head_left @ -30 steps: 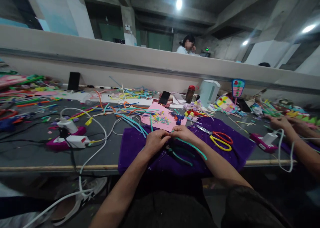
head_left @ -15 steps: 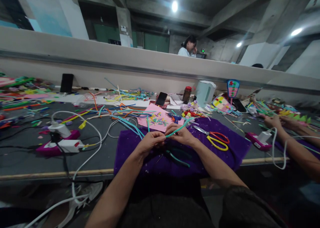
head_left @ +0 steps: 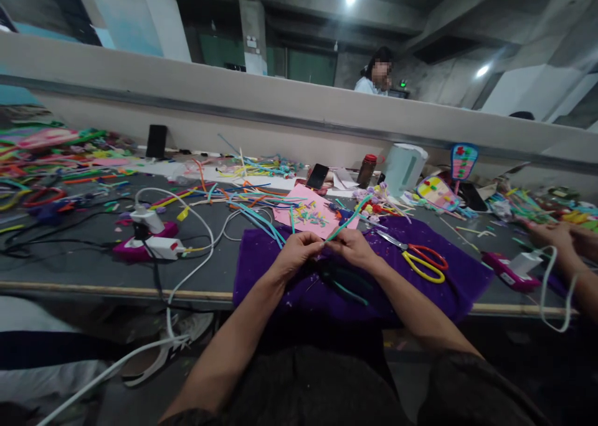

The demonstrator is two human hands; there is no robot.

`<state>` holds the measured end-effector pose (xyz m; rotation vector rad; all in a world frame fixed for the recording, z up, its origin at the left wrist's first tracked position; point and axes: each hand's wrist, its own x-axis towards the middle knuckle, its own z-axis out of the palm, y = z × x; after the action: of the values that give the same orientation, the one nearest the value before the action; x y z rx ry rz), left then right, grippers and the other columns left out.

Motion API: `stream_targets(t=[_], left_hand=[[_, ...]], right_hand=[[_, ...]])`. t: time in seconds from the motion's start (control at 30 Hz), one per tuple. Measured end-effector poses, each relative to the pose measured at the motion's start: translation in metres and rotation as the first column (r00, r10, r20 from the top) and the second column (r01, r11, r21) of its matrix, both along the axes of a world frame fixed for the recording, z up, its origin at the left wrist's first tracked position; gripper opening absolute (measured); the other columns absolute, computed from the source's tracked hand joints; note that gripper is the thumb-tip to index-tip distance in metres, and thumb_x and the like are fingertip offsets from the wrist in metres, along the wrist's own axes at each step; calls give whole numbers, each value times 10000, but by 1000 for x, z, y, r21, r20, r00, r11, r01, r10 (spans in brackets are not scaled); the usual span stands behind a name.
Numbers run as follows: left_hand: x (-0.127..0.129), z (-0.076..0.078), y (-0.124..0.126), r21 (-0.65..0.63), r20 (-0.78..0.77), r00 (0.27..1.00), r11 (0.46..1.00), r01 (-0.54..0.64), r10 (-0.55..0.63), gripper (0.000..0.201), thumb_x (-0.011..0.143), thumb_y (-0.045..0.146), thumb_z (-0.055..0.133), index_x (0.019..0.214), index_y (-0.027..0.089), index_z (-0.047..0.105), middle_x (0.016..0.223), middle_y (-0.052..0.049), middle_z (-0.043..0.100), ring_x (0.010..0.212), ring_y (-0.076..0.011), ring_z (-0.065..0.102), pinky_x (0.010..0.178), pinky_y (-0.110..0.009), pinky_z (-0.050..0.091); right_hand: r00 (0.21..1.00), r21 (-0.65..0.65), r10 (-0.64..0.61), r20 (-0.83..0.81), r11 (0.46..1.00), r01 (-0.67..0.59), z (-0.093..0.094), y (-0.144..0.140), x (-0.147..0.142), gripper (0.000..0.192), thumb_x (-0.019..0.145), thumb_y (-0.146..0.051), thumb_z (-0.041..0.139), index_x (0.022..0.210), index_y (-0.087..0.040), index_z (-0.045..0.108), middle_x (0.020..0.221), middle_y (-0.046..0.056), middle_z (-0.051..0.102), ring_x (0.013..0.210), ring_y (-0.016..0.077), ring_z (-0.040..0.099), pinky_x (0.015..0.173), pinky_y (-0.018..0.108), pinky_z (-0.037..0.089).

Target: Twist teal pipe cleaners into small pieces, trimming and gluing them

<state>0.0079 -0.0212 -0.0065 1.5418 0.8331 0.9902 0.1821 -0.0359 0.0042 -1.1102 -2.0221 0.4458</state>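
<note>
A green pipe cleaner [head_left: 353, 219] rises to the upper right from between my hands, its free end bent. My left hand [head_left: 298, 255] pinches it near the lower end, fingertips close to those of my right hand [head_left: 354, 246], which grips it too. Both hands are over a purple cloth [head_left: 256, 270]. Beneath them on the cloth lies a dark tool with green-edged handles [head_left: 351, 294], perhaps pliers, partly in shadow. Scissors [head_left: 423, 263] with one red and one yellow handle rest right of my right hand.
Pink sheet [head_left: 286, 213] with small cut pieces lies beyond my hands, beside loose blue pipe cleaners [head_left: 261, 222]. Power strips [head_left: 125, 249] with white cables flank the cloth. A kettle [head_left: 405, 169] and bottle [head_left: 367, 172] stand behind. Another person's hands [head_left: 555, 238] work at right.
The whole view has shifted, so the table things appear further right. Both hands stay on the green pipe cleaner; my right hand has drawn in, and its fingers are more curled.
</note>
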Motion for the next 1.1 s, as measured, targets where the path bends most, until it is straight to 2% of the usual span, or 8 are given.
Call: stream_targets(t=[0.07,0.17,0.27,0.43,0.57,0.73,0.9,1.1], left_hand=[[2,0,-2,205,-91,988,973,-106,127,182,679,337,586,684,156,598,629,-2,570,582,-112,493,569,-221,374],[4,1,-7,510,-210,926,844,-169,313,149,739,310,531,729,193,622,751,-28,616,750,-151,536,703,-247,384],[4,1,-9,594,-256,891,788,-160,374,150,760,296,512,755,212,637,794,-39,631,808,-164,546,752,-256,380],[2,-2,-4,464,-201,939,871,-161,280,169,743,306,528,795,219,663,802,-19,652,765,-156,565,688,-240,394],[1,-3,3,146,-37,988,979,-143,149,180,688,333,565,674,163,623,583,13,574,527,-101,485,514,-213,345],[-1,-1,6,-171,75,996,984,55,-42,171,613,286,615,575,131,552,447,46,437,397,-49,342,414,-193,226],[-3,1,2,-191,63,994,976,103,-92,190,613,302,624,586,130,548,447,52,425,402,-44,323,417,-190,216],[-1,-2,2,38,-36,998,998,48,-46,178,668,307,595,655,130,584,541,32,501,479,-68,412,475,-198,302]], right_hand=[[984,-160,-82,-157,986,56,-2,1,-5,223,719,-313,554,566,-151,547,508,-18,492,470,98,450,469,217,331],[910,-398,-159,-382,918,-7,-4,2,-12,241,687,-315,559,521,-160,482,421,-45,447,372,75,384,396,207,281],[869,-463,-174,-463,883,-70,-5,4,-15,234,664,-316,571,521,-162,469,411,-52,447,346,61,349,369,200,243],[922,-338,-114,-369,941,-19,-7,4,-10,256,710,-353,550,556,-156,495,441,-44,463,381,70,393,404,201,293],[990,-46,-65,-126,997,59,-2,-2,2,249,766,-379,522,675,-156,587,583,5,559,488,108,478,488,237,367],[969,498,-171,180,865,60,7,-9,11,223,771,-293,557,964,-204,625,1021,91,607,918,211,520,806,351,375],[887,551,-145,439,823,-138,2,-5,9,168,827,-281,501,918,-216,627,897,60,638,855,178,511,765,330,340],[896,458,-142,420,886,-74,6,-8,4,214,834,-289,471,730,-157,604,679,51,595,680,141,488,646,272,320]])
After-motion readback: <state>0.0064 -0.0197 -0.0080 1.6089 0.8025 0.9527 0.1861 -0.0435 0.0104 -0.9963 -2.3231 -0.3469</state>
